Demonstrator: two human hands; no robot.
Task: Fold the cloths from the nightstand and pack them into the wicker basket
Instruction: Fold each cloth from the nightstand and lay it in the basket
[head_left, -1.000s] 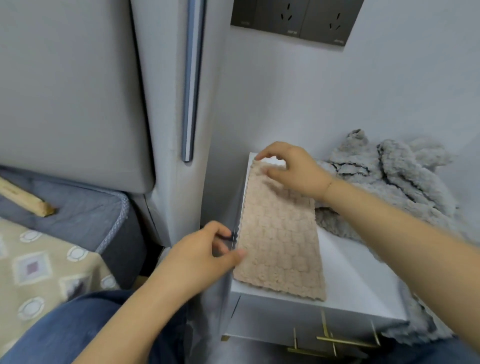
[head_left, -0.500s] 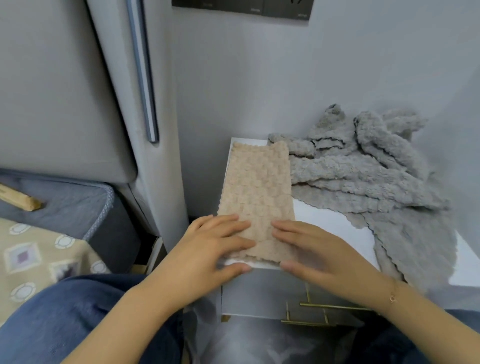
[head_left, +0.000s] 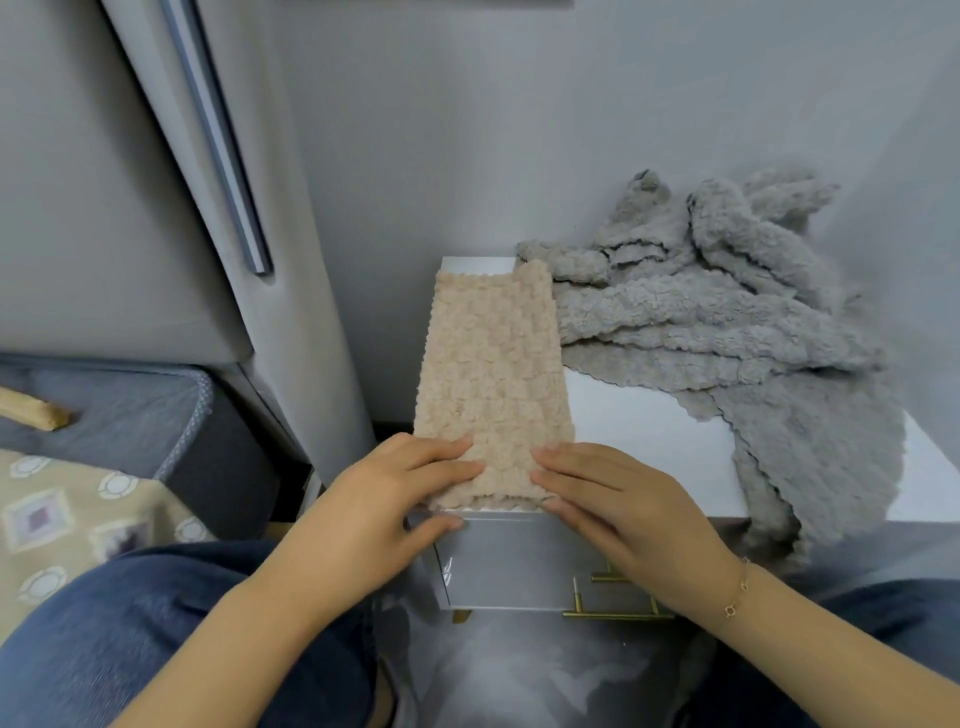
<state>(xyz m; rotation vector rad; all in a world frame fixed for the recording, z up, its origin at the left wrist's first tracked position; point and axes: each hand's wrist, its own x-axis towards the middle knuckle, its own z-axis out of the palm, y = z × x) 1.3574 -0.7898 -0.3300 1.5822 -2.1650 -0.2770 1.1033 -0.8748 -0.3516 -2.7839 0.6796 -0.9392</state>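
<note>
Now we see the beige cloth (head_left: 491, 384) folded long on the nightstand (head_left: 649, 431), left hand (head_left: 384, 499) and right hand (head_left: 618, 499) pressing flat-fingered on its near end; grey cloths (head_left: 727, 322) heaped beside.

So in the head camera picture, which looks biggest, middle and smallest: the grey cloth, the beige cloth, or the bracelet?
1. grey cloth, heaped and spread widest
2. beige cloth, a folded strip
3. bracelet, tiny even though nearest the camera
</note>
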